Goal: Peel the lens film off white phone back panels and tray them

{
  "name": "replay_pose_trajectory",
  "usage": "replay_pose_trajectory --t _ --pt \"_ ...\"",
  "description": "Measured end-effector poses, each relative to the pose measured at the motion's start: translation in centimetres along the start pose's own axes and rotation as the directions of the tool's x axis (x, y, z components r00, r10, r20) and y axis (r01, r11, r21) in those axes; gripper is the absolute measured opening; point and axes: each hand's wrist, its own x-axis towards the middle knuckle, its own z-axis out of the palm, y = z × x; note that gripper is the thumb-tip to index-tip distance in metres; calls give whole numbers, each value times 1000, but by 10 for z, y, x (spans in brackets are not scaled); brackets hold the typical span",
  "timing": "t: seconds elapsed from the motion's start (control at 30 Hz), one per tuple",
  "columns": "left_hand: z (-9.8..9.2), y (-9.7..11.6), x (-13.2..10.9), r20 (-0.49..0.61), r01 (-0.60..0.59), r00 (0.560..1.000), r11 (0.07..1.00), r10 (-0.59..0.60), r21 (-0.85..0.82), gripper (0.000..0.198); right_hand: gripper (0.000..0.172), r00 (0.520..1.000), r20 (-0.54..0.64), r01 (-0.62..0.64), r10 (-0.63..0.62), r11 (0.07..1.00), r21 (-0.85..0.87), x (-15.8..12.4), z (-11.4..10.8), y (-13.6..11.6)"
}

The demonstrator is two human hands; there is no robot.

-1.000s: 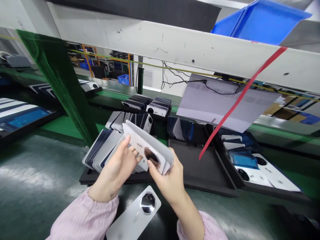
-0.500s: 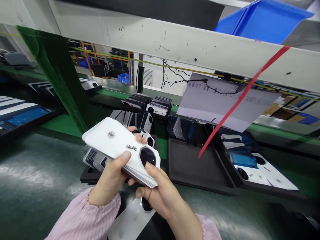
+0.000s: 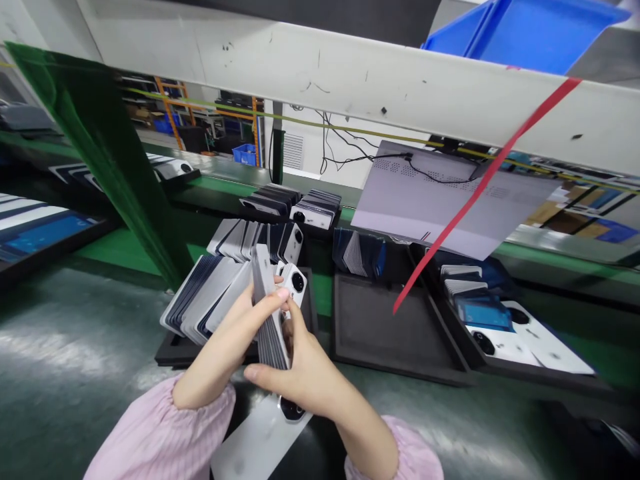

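While both hands work close together at the centre of the view, a stack of thin, phone-shaped panels (image 3: 271, 340) is held up on edge above the bench (image 3: 80, 333). Its many layers face the viewer as fine grey and darker stripes, narrow and upright, leaning slightly to the left at the top. The left hand (image 3: 237, 327) pinches the stack, its thumb laid across the layered edge and its other fingers mostly hidden behind. The right hand (image 3: 310, 373) wraps the lower end, fingers curled on the right side and thumb stretched out below and to the left.

Half a second earlier the stack lies flatter, its white face up, showing a dark camera window and small printed marks; now it is turned so that its edges show instead. Beneath the hands, a loose white panel (image 3: 255, 440) remains on the bench, partly covered. Just behind the hands, more of the grey and dark panels (image 3: 200, 300) in the black tray (image 3: 167, 355) are visible now.
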Motion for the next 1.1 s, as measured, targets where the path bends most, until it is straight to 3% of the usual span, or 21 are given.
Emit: replay_pose_trajectory --t 0.37,0.47,0.57,0.67,0.73,0.8,0.87,0.93,1.0,1.1 --pt "-1 -1 -2 61 -112 991 991 116 -68 62 110 998 -21 56 -64 962 -266 -3 -11 -18" --pt "0 -3 -2 59 -115 990 982 125 -152 59 115 989 -140 -13 -42 929 -371 -5 -2 -14" --pt "5 -6 0 28 -107 992 957 119 -270 56 116 951 -307 -119 -36 874 -471 -7 11 -11" --pt "9 -9 3 -44 -112 994 919 104 -378 41 120 924 -383 -189 -23 842 -505 -12 15 -15" --pt "8 -9 5 -62 -139 990 889 125 -436 31 130 925 -381 -181 -1 879 -441 -15 9 -19" --pt "6 -7 6 -52 -167 985 856 163 -490 25 128 926 -378 -112 11 963 -246 -17 1 -23" --pt "3 -3 7 -32 -183 980 822 198 -539 26 109 931 -364 -19 16 1000 -7 -17 -5 -25" --pt "1 0 8 -7 -184 975 794 220 -579 30 79 956 -293 32 16 987 159 -16 -5 -25" --pt "1 1 10 22 -166 974 782 224 -601 31 57 980 -200 42 11 965 258 -15 -1 -25" --pt "1 -2 14 78 -92 983 810 167 -579 25 41 988 -155 31 21 945 325 -14 6 -21"
